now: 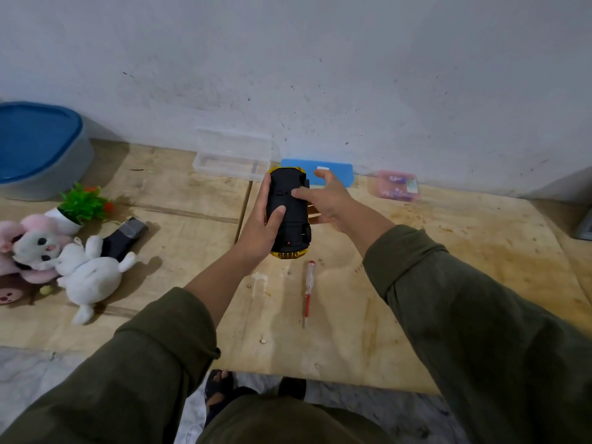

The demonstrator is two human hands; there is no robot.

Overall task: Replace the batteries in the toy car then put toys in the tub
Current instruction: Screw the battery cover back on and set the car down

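A yellow toy car [290,219] is turned upside down, its black underside facing me, above the middle of the wooden table. My left hand [262,225] grips its left side, thumb across the underside. My right hand [323,200] presses its thumb on the underside near the far end, fingers spread past the car's right side. A grey tub [64,168] with a blue inside stands at the far left. Plush toys lie at the left: a white rabbit [91,274] and a pink-and-white one [28,248].
A red-handled screwdriver [308,293] lies just in front of the car. A clear plastic case [230,160], a blue box [339,173] and a pink box [395,185] sit by the wall. A small potted plant [80,208] and a black object [126,238] lie at the left.
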